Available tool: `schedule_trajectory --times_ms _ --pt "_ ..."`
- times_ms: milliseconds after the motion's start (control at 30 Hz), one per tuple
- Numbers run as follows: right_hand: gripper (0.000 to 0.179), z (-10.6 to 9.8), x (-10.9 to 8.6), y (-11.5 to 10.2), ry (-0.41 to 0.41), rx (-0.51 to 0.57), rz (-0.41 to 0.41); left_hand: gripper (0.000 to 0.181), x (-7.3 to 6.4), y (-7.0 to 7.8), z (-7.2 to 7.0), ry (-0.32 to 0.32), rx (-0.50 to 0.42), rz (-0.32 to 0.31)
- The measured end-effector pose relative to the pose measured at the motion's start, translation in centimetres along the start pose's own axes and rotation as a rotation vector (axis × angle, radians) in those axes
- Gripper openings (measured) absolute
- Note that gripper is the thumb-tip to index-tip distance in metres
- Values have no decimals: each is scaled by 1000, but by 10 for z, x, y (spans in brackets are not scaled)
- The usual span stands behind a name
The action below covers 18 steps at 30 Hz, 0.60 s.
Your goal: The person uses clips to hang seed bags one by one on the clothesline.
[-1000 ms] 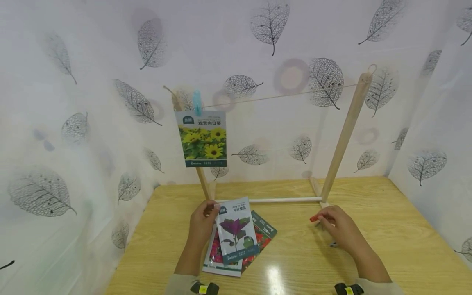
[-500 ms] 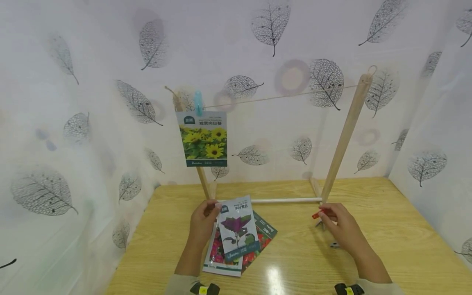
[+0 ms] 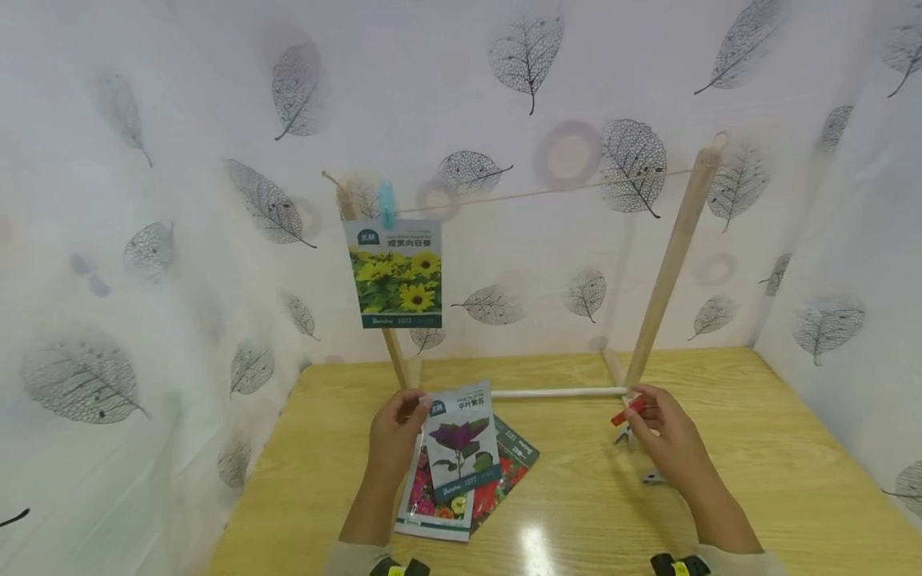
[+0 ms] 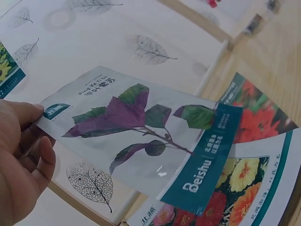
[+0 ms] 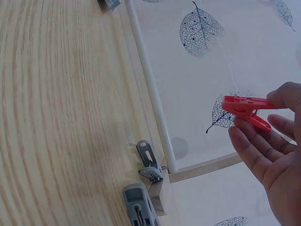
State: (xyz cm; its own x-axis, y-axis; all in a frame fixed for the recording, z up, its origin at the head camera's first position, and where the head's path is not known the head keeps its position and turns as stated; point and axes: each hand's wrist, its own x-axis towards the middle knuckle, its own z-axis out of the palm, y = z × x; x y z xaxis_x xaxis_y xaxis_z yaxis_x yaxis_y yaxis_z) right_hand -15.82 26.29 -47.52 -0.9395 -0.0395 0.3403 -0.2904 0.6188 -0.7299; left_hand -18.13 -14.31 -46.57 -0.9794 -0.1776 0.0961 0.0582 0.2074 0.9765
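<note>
White cloth or sheeting printed with grey leaves (image 3: 461, 88) fills the upper frame and both sides, above a pale wood-grained table (image 3: 576, 480) across the bottom. Between them stands a wooden frame (image 3: 670, 264), its thin cord (image 3: 547, 192) running from upper left to upper right and a white rod (image 3: 558, 392) lying low at centre.

Left of centre, the sunflower packet (image 3: 396, 276) hangs at the cord. Below it, at lower centre, the purple-leaf packet (image 3: 461, 448) is held tilted over a zinnia-like flower packet (image 3: 425, 506) and a red-flower packet (image 3: 515, 464). Its lower edge has lifted a little in the last second, baring more of the blooms underneath; that suggests it is coming free of the pile.

The left hand (image 3: 394, 428) pinches that packet's upper-left corner between thumb and finger. The right hand (image 3: 673, 432), at lower right, pinches a red clip (image 5: 247, 103) between thumb and fingertips, the other fingers loosely bent; it has risen slightly up the frame. Packet and clip are therefore both in hand but well apart, not yet joined.

Smallest are the clips: a blue clip (image 3: 386, 206) at the sunflower packet's top, and two grey clips (image 5: 139, 205) near the stand's foot.
</note>
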Motion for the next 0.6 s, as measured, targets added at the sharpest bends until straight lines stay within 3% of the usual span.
schedule_trajectory --times_ms 367,600 --pt "41 1 0 -4 52 -15 -28 27 -4 9 -2 19 -4 86" --pt "20 2 1 -5 116 -69 -52 27 -4 14 -5 15 1 56"
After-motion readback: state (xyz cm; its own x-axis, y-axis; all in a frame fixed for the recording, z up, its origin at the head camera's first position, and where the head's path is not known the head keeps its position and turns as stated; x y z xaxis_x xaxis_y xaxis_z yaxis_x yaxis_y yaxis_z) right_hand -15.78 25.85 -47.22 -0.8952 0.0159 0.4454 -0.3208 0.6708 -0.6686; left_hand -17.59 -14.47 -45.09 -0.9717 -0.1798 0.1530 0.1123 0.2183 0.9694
